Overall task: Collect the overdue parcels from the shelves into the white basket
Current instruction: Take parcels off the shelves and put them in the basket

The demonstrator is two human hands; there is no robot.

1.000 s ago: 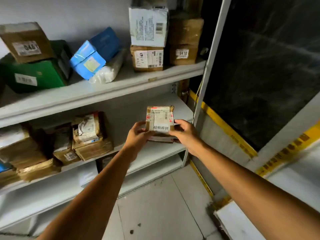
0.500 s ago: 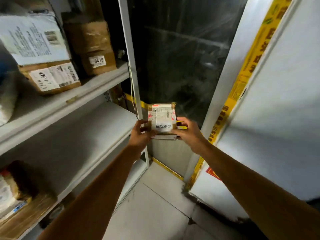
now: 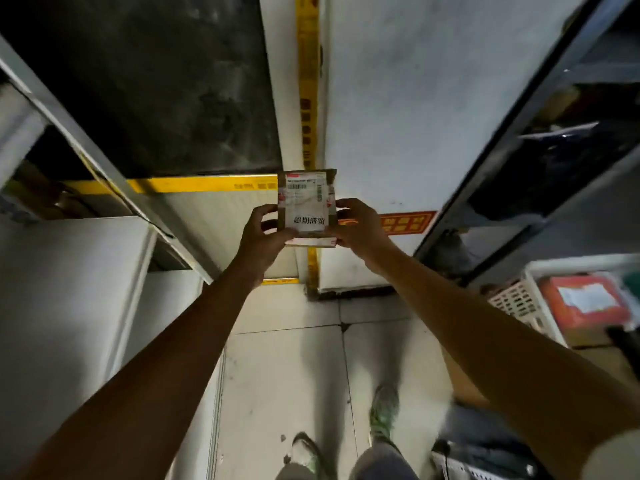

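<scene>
Both the left hand [image 3: 262, 237] and right hand [image 3: 360, 226] grip a labelled parcel [image 3: 307, 206], not yet in the white basket [image 3: 519, 299] lower right, which already holds an orange parcel [image 3: 581, 303].

One cardboard parcel [image 3: 306, 206] between left hand [image 3: 261, 237] and right hand [image 3: 360, 226]; right of them, one white basket [image 3: 516, 303] showing one orange parcel [image 3: 581, 299].

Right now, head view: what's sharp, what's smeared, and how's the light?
Head view: the parcel between left hand and right hand is sharpest, its label print readable; the white basket at right and the shoes below are motion-smeared; wide-angle distortion splays the shelf uprights outward; light is dim overall, no glare.
</scene>
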